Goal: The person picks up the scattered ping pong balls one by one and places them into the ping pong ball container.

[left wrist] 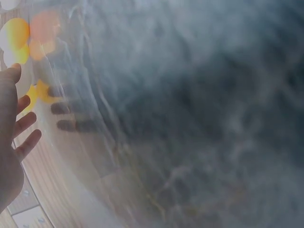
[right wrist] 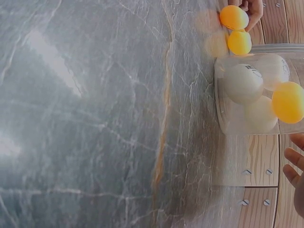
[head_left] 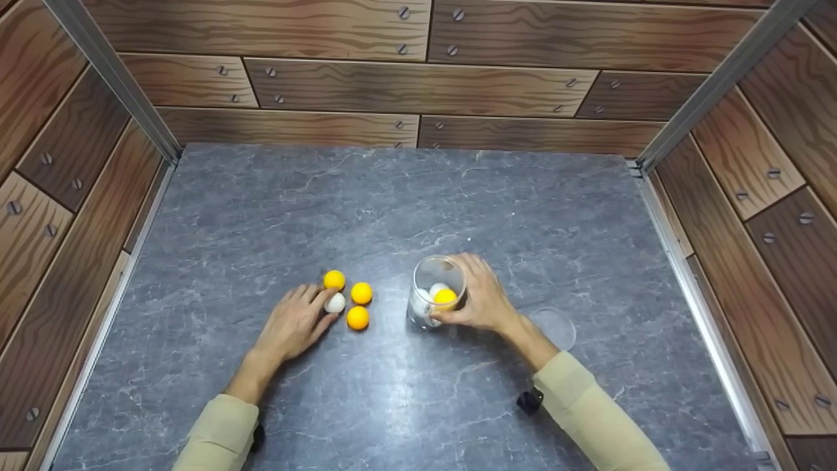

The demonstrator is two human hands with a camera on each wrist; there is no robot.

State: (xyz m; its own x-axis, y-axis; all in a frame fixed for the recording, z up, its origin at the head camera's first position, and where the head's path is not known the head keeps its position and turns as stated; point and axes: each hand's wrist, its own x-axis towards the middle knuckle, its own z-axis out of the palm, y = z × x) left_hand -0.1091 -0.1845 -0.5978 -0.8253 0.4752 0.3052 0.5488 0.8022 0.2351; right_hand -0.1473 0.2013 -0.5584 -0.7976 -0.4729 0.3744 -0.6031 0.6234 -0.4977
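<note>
My left hand (head_left: pixel 297 320) holds a white ping-pong ball (head_left: pixel 335 303) between thumb and index finger, low over the grey tabletop. Three orange ping-pong balls cluster around it: one at the far side (head_left: pixel 334 280), another to the right (head_left: pixel 361 293), a third nearer me (head_left: pixel 358 318). With my right hand (head_left: pixel 482 294) I grip a clear jar (head_left: pixel 418 320) from its right side, thumb in front and fingers behind. The jar stands upright, its mouth uncovered. Inside, the right wrist view shows several white balls (right wrist: pixel 243 84) and an orange ball (right wrist: pixel 288 102).
A clear round disc (head_left: pixel 554 329) lies flat on the tabletop (head_left: pixel 392 196), partly behind my right forearm. Wood-patterned walls (head_left: pixel 340 85) rise at the back and both sides, with metal rails (head_left: pixel 700 294) along the edges.
</note>
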